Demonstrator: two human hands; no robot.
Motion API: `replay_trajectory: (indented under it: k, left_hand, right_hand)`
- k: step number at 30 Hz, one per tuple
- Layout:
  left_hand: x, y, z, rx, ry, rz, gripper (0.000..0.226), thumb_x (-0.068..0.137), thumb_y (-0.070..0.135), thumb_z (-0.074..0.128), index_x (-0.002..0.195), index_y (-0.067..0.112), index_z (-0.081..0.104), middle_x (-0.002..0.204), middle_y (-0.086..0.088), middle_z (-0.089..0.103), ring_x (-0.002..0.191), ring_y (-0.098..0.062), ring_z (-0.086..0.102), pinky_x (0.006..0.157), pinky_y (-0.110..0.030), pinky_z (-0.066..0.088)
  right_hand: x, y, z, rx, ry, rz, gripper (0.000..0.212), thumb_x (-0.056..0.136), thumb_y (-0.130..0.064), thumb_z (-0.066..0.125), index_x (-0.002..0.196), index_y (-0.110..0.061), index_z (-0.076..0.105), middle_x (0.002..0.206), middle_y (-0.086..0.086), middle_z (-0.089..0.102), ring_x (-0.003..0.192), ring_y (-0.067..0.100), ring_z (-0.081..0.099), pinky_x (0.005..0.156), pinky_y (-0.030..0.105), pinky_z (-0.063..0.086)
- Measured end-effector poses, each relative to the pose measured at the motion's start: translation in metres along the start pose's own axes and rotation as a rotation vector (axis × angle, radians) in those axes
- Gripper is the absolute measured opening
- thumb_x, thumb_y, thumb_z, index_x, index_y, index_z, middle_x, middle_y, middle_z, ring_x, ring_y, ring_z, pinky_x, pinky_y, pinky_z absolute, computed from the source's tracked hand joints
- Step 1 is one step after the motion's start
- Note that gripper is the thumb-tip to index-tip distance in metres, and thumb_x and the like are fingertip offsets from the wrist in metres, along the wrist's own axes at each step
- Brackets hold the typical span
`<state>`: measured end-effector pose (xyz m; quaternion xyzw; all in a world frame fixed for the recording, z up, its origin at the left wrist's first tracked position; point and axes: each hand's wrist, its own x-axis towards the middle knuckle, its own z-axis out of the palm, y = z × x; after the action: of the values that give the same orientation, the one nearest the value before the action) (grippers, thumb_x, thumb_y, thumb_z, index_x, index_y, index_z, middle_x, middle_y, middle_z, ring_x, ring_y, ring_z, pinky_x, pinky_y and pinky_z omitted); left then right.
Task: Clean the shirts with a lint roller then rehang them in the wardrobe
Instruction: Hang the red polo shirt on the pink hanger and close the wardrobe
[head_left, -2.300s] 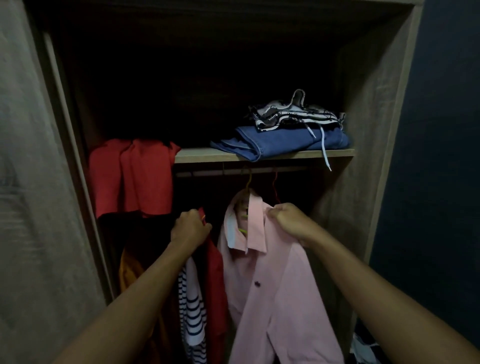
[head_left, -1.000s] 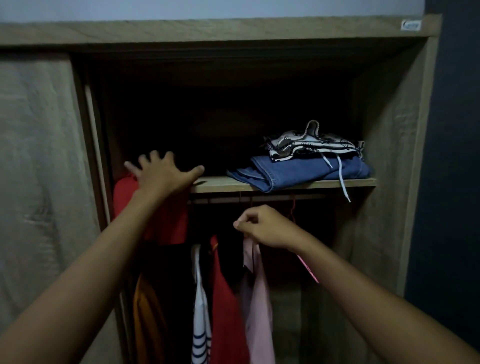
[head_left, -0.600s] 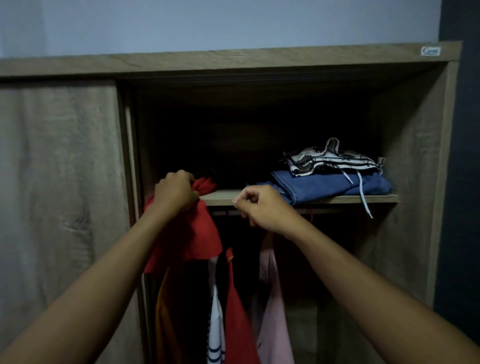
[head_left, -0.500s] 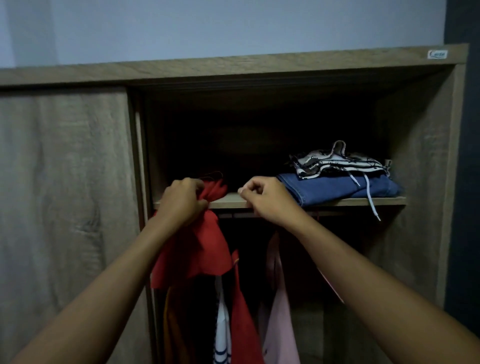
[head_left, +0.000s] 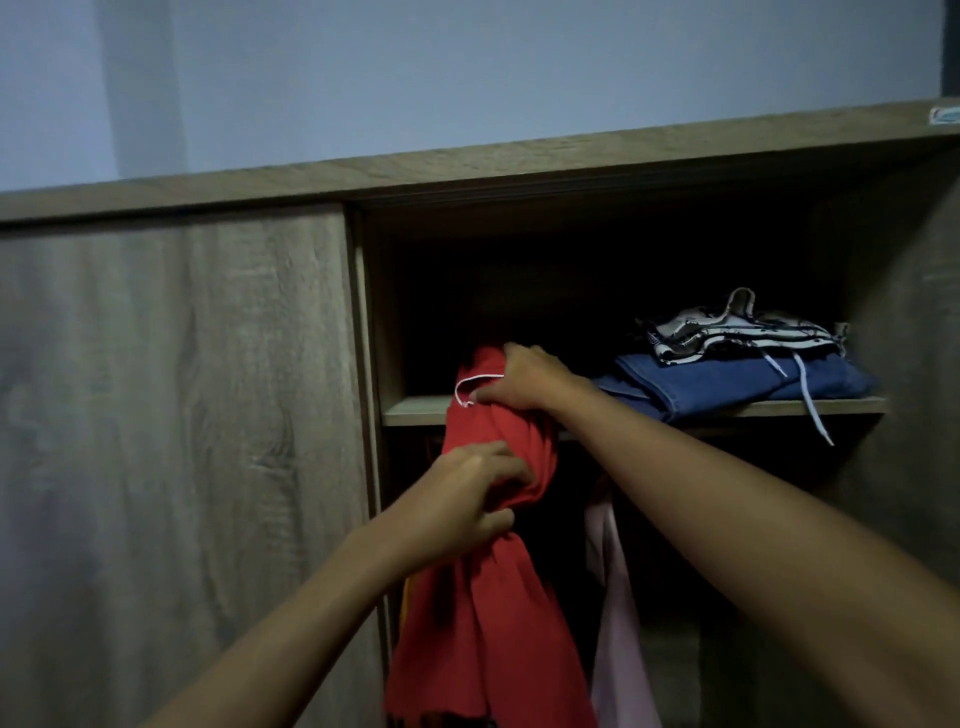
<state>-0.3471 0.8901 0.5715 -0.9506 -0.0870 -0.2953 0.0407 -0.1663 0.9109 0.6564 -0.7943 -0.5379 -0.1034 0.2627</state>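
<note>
Hands (head_left: 470, 499) bunching soft red garment (head_left: 493, 597)

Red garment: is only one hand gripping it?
No, both the left hand and the right hand grip the red garment, which hangs from the shelf edge.

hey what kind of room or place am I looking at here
Probably a bedroom, at an open wooden wardrobe: folded blue jeans on its shelf, a pink shirt hanging below, both hands gripping a red garment.
</note>
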Motion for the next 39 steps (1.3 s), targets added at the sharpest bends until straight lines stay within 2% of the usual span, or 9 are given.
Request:
replay_trajectory:
  k: [4,9,14,17,22,25,30,34,39]
  left_hand:
    - [-0.014,-0.009,-0.006,-0.115,0.024,-0.101,0.026,0.078,0.033,0.077,0.101,0.022,0.07,0.093,0.007,0.066,0.082,-0.01,0.06,0.074,-0.026,0.046]
    - [-0.023,-0.022,-0.029,-0.53,0.405,-0.554,0.043,0.079,0.062,0.072,0.096,0.022,0.07,0.092,0.004,0.072,0.09,-0.014,0.07,0.078,-0.028,0.054]
    - [-0.013,-0.028,-0.046,-1.131,0.198,-0.878,0.063,0.081,0.079,0.048,0.111,0.027,0.066,0.119,-0.018,0.066,0.114,-0.038,0.064,0.095,-0.052,0.054]
    - [-0.003,-0.023,-0.035,-1.424,0.156,-0.771,0.067,0.079,0.062,0.069,0.128,0.017,0.063,0.118,-0.017,0.072,0.109,-0.035,0.07,0.097,-0.052,0.054]
    - [-0.001,-0.013,-0.012,-1.28,0.34,-0.651,0.03,0.082,0.007,0.077,0.11,0.011,0.072,0.107,-0.009,0.077,0.102,-0.027,0.073,0.096,-0.041,0.055]
    - [-0.007,-0.012,-0.006,-1.14,0.359,-0.57,0.034,0.079,0.006,0.08,0.111,0.015,0.071,0.108,-0.004,0.077,0.104,-0.021,0.072,0.102,-0.042,0.052]
    - [-0.012,0.005,-0.005,-0.706,0.346,-0.284,0.065,0.072,0.015,0.083,0.133,0.011,0.058,0.125,0.0,0.067,0.114,-0.011,0.064,0.101,-0.018,0.046]
    - [-0.011,0.035,-0.003,-0.535,0.349,-0.093,0.062,0.076,0.003,0.072,0.133,0.022,0.056,0.123,0.008,0.066,0.114,-0.007,0.064,0.095,-0.016,0.049]
    - [-0.016,0.057,-0.018,-0.7,0.212,-0.091,0.066,0.084,0.037,0.078,0.142,0.029,0.05,0.125,0.016,0.065,0.107,0.007,0.063,0.09,-0.014,0.049]
  right_hand:
    - [-0.007,-0.004,0.002,0.091,0.135,-0.017,0.051,0.077,-0.031,0.08,0.121,-0.009,0.065,0.124,0.018,0.063,0.111,0.037,0.063,0.089,0.036,0.053]
    - [-0.052,0.002,0.008,0.252,0.384,-0.18,0.035,0.07,-0.023,0.078,0.103,-0.013,0.074,0.102,0.013,0.072,0.098,0.034,0.066,0.084,0.039,0.054]
    - [-0.121,0.005,0.029,0.405,0.575,-0.481,0.037,0.069,-0.003,0.071,0.104,-0.013,0.071,0.107,0.002,0.068,0.099,0.017,0.065,0.093,0.028,0.051]
    - [-0.158,0.008,0.04,0.358,0.548,-0.658,0.037,0.072,0.002,0.069,0.107,-0.008,0.07,0.112,0.004,0.065,0.106,0.014,0.063,0.098,0.019,0.047]
    - [-0.186,0.022,0.034,0.408,0.187,-0.634,0.046,0.076,-0.01,0.077,0.121,-0.014,0.066,0.124,-0.003,0.062,0.117,0.007,0.06,0.104,0.028,0.046]
    - [-0.198,0.039,0.008,0.615,-0.024,-0.473,0.047,0.078,-0.017,0.083,0.122,-0.019,0.066,0.117,-0.005,0.069,0.113,0.01,0.065,0.101,0.028,0.05]
    - [-0.196,0.051,-0.018,0.971,0.279,-0.121,0.037,0.08,-0.048,0.075,0.108,-0.028,0.064,0.1,0.003,0.071,0.075,0.021,0.072,0.05,0.035,0.052]
    - [-0.197,0.042,-0.014,1.059,0.209,-0.026,0.051,0.08,-0.042,0.078,0.126,-0.029,0.058,0.113,-0.001,0.071,0.093,0.019,0.074,0.057,0.037,0.059]
    - [-0.193,0.047,-0.024,1.372,0.226,0.065,0.025,0.088,-0.005,0.066,0.112,-0.008,0.071,0.102,0.015,0.075,0.087,0.026,0.07,0.077,0.034,0.058]
